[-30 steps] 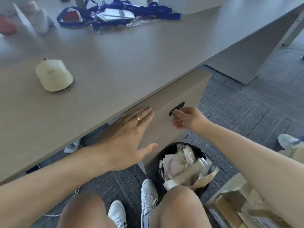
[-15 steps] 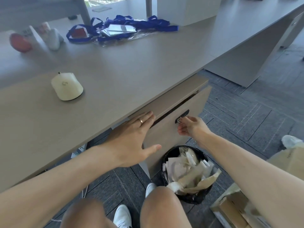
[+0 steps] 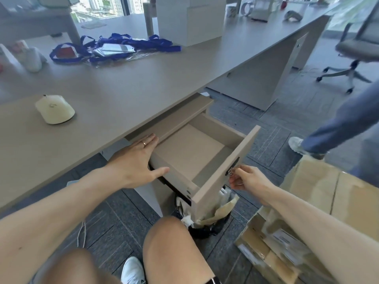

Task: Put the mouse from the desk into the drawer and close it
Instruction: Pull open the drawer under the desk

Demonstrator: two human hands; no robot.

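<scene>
A cream-white mouse (image 3: 55, 111) lies on the grey desk (image 3: 127, 83) at the left. Under the desk's front edge the beige drawer (image 3: 225, 171) stands pulled far out, and its inside looks bare. My right hand (image 3: 247, 178) pinches the small key in the dark lock plate on the drawer front. My left hand (image 3: 136, 161) is flat and spread, fingers against the cabinet's top edge beside the drawer's near side wall, holding nothing. The mouse is well to the left of both hands.
A tangle of blue lanyards (image 3: 114, 48) and a white box (image 3: 188, 19) sit farther back on the desk. A black waste bin (image 3: 207, 224) full of paper stands below the drawer. Cardboard boxes (image 3: 320, 201) are at my right, another person's leg (image 3: 340, 124) and an office chair (image 3: 356, 48) beyond.
The drawer went from shut to a crack open to pulled far out, drawn by my right hand on the key. My left hand stayed at the cabinet edge.
</scene>
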